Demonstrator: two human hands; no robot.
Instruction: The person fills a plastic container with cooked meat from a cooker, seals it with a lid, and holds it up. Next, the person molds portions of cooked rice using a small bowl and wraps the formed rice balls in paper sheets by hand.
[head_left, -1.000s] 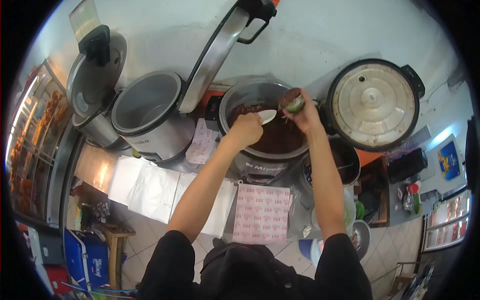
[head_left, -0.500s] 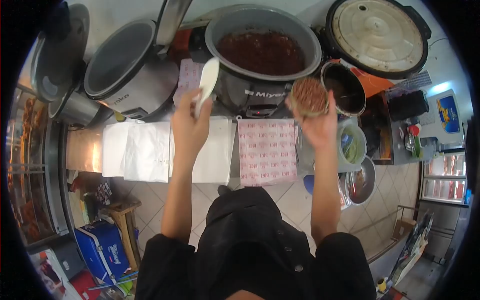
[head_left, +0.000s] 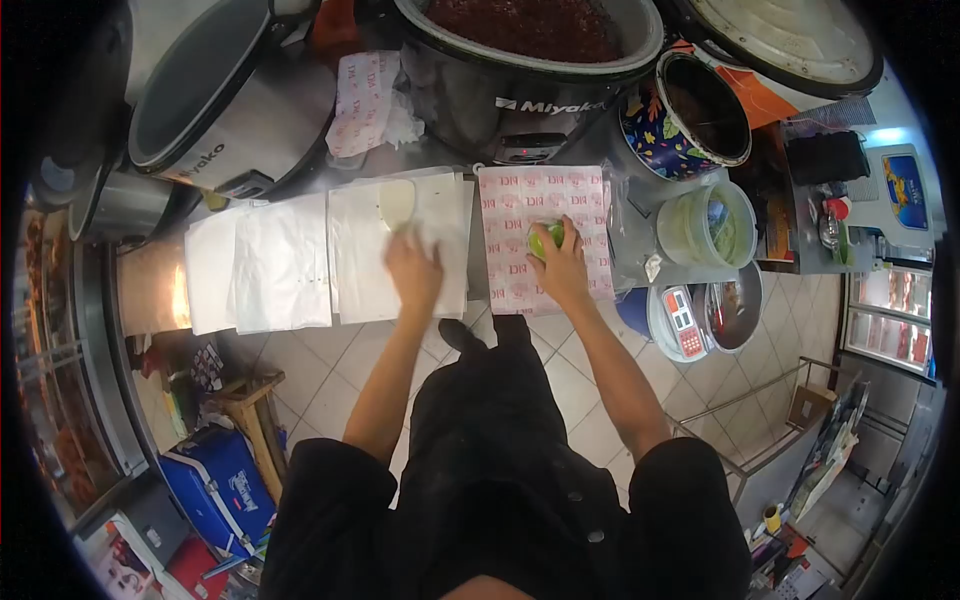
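Note:
My left hand (head_left: 414,272), smeared by motion, is over the white paper sheets (head_left: 440,205) at the handle end of a white rice paddle (head_left: 397,203). The paddle's blade points away from me over the sheets; its handle is hidden by my fingers. My right hand (head_left: 562,270) grips a small green bowl (head_left: 545,240) that is turned upside down on the pink-printed wrapping paper (head_left: 510,285). Whatever lies beneath the bowl is hidden. Behind the papers stands a large Miyako rice cooker (head_left: 470,110) with reddish-brown rice (head_left: 530,28) inside.
Another rice cooker (head_left: 240,130) stands at the left, beside a folded printed wrapper (head_left: 360,105). To the right are a patterned pot (head_left: 650,130), a clear tub (head_left: 735,225) with green contents, a digital scale (head_left: 683,325) and a metal bowl (head_left: 745,300).
My right hand has brought the rice-filled bowl down from near the cooker and turned it over onto the printed paper. My left hand has lowered the paddle to the white sheets.

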